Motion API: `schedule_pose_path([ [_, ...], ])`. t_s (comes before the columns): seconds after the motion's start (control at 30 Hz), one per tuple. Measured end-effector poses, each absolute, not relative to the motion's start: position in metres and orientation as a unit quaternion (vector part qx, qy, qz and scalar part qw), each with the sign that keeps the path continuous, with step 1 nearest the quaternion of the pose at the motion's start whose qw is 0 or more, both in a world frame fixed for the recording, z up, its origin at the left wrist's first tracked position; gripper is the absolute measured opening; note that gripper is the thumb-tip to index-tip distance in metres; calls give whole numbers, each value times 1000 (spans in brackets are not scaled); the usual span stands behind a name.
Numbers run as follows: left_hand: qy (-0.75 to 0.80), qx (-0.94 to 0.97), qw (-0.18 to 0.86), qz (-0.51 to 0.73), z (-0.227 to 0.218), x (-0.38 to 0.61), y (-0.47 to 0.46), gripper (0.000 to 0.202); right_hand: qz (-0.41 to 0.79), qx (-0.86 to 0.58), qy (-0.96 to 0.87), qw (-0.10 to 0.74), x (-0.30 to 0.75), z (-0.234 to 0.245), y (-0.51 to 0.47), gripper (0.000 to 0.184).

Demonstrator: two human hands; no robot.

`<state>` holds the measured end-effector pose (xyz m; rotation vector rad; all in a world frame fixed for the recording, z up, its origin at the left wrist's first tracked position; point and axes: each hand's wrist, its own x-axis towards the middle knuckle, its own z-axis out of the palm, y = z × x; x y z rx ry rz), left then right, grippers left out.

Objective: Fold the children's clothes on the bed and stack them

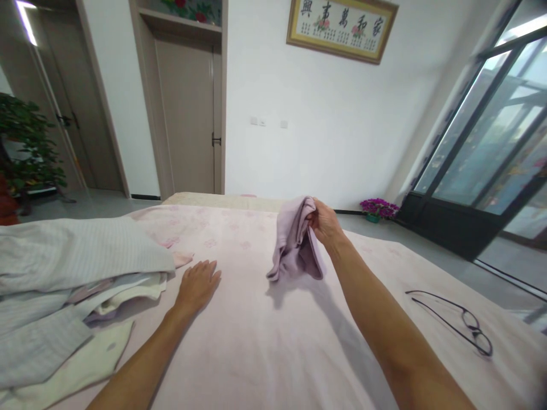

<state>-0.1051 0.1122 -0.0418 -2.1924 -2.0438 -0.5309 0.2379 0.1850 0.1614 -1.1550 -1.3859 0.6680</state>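
A mauve folded piece of clothing (294, 239) hangs from my right hand (325, 221), which pinches it by its upper edge over the bed. Its lower edges hang just above or against the sheet; I cannot tell which. What kind of garment it is does not show. My left hand (197, 287) lies flat on the pale pink sheet (243, 330), fingers stretched out and holding nothing. Beside that hand, on the left, is a loose heap of clothes (85, 250), with a grey striped piece on top and cream and pink ones beneath.
Black-framed glasses (470, 324) lie unfolded on the sheet at the right. Beyond the bed are a white wall, a closed door (186, 114) and purple flowers (378, 208) in a green pot. A leafy plant (29, 148) stands far left, glazed dark-framed doors (470, 165) at right.
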Motion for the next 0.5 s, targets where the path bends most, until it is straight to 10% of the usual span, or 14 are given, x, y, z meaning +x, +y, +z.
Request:
schedule_pose_path([
  [0.5, -471, -706, -291, -442, -12, -55, 83, 71, 499, -329, -473, 647, 193, 203, 119, 27],
])
